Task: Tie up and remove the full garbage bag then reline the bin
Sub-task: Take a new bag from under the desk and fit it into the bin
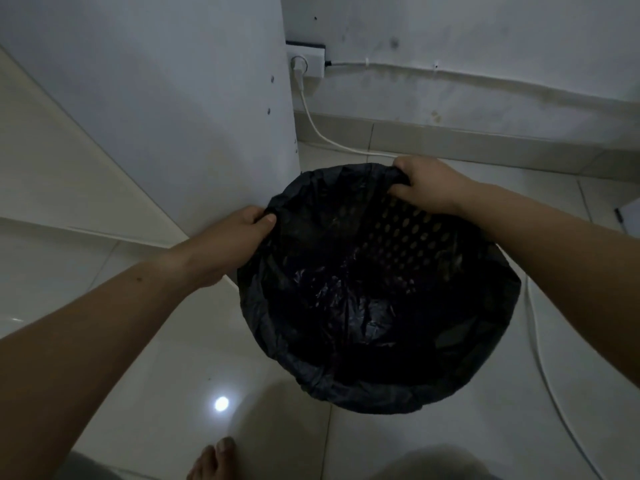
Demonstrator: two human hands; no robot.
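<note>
While the left hand pinches the black garbage bag at the left edge of the bin's mouth, thumb on top and fingers curled under the film, the right hand is closed on the same bag at the upper right edge of the mouth. Both grips hold the bag's hem where it folds over the rim. The bag sits inside the round bin at centre frame, spread open, with its hem draped over the rim all round. Perforated wall pattern shows through the film below the right hand. In the dim light, the bag appears empty, though its bottom is too dark to confirm. The bin stands on the tiled floor, just beside a white cabinet panel. A white cable runs from the wall socket in the upper centre.
</note>
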